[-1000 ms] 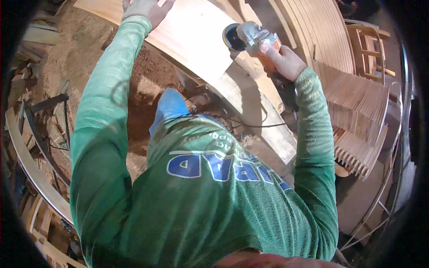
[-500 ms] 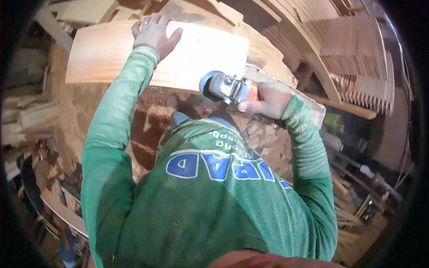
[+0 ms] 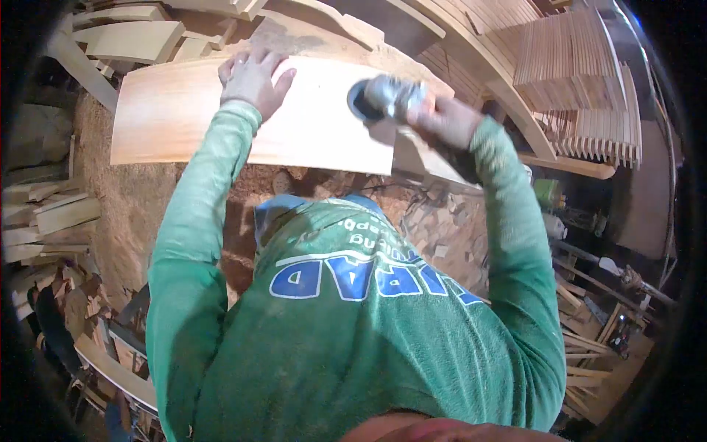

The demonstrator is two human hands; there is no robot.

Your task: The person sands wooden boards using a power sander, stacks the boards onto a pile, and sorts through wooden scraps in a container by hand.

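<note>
A pale, wide wooden board (image 3: 177,118) lies across the bench in front of me. My left hand (image 3: 255,82) rests flat on its upper middle part, fingers spread. In my right hand (image 3: 449,121) is a power sander with a round disc (image 3: 390,97), blurred by motion. The disc is over the right part of the board; whether it touches the surface I cannot tell. My right fingers are wrapped round the tool's body.
Stacked thin wooden slats (image 3: 567,66) stand at the upper right beside a long curved beam (image 3: 508,85). Wood offcuts (image 3: 62,214) are piled at the left. Curved wooden pieces (image 3: 132,40) lie behind the board. Wood scraps (image 3: 442,228) cover the floor.
The sander in my right hand has moved up and slightly right, from the board's near edge to over its right part. My left hand stays on the board.
</note>
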